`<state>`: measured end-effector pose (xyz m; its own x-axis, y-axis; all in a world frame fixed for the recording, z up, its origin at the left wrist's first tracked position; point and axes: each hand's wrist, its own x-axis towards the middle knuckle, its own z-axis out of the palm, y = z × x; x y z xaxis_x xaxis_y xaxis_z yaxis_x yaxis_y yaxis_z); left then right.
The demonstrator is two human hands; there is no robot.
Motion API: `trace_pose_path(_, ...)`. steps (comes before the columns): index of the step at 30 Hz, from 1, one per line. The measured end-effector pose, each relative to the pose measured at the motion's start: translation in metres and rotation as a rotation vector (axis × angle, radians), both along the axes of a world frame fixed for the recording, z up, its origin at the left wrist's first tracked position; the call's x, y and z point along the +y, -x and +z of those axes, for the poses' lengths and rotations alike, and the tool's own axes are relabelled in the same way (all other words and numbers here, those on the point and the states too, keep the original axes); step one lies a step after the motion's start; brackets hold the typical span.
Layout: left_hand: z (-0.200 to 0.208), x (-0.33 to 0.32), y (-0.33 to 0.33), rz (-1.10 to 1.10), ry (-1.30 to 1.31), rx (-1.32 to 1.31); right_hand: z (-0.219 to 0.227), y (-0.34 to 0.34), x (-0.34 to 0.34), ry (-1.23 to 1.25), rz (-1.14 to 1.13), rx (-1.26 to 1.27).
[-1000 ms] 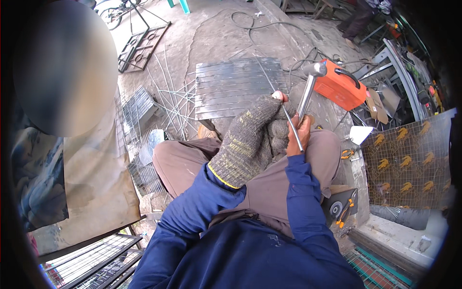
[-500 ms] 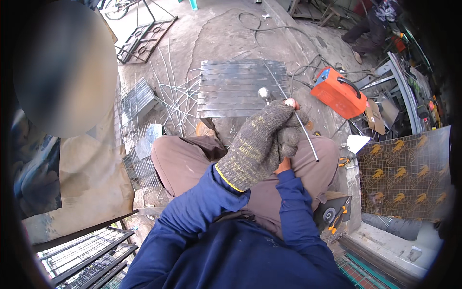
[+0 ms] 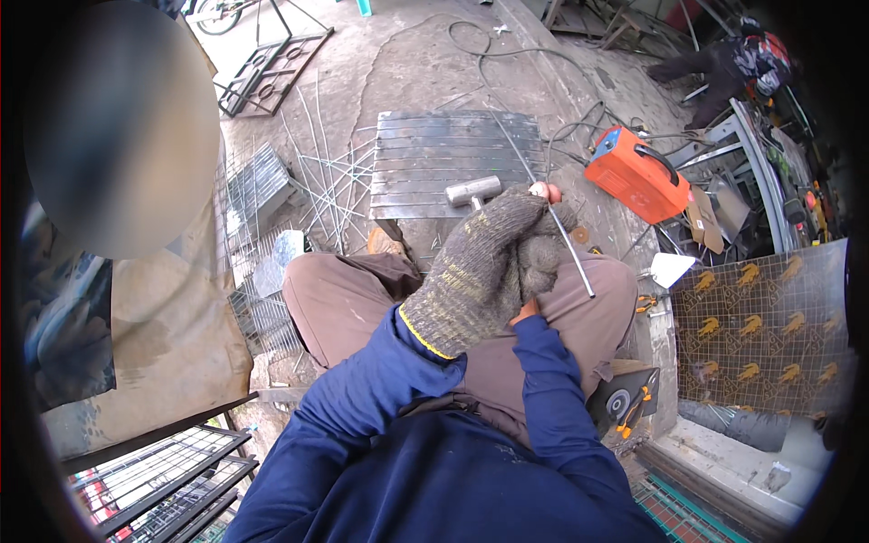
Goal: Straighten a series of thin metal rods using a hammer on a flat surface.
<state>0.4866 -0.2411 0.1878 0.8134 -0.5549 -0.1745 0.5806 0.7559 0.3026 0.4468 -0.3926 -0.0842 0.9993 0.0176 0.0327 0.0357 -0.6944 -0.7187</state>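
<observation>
My left hand (image 3: 484, 271), in a grey knitted glove with a yellow cuff edge, is closed on a thin metal rod (image 3: 572, 251). Bare fingertips poke out of the glove beside the rod. The rod slants from above the slatted metal stool (image 3: 425, 158) down to over my right thigh. Behind the glove, my bare right hand (image 3: 525, 311) shows only near the wrist; its fingers are hidden. A hammer (image 3: 473, 192) has its steel head just past the glove, over the stool's near edge. Its handle runs behind the glove toward my right hand, which appears to grip it.
An orange welding machine (image 3: 638, 174) with cables stands right of the stool. Loose rods (image 3: 330, 185) and wire mesh lie to the left. An angle grinder (image 3: 618, 403) and orange-handled pliers (image 3: 634, 412) are by my right hip. Another person (image 3: 733, 68) bends over at the far right.
The hammer head has turned from end-on to side-on and shifted slightly left. The rod and left hand have moved a little. The far person has bent lower.
</observation>
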Motion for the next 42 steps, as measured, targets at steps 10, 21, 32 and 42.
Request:
trace_pose_path(10,-0.055,0.141,-0.017,-0.437,-0.912,-0.251,0.074,-0.009,0.020,-0.202,-0.135,0.250)
trace_pose_path(21,-0.079,0.282,-0.094,-0.779,-1.485,-0.315,0.070,-0.012,0.017,-0.207,-0.205,0.131)
trace_pose_path(32,-0.188,0.282,-0.100,-0.016,-1.812,-0.400,0.053,-0.017,0.015,-0.215,-0.258,0.180)
trace_pose_path(42,-0.201,0.305,-0.086,-0.168,-1.816,-0.472,0.054,-0.021,0.014,-0.298,-0.320,0.328)
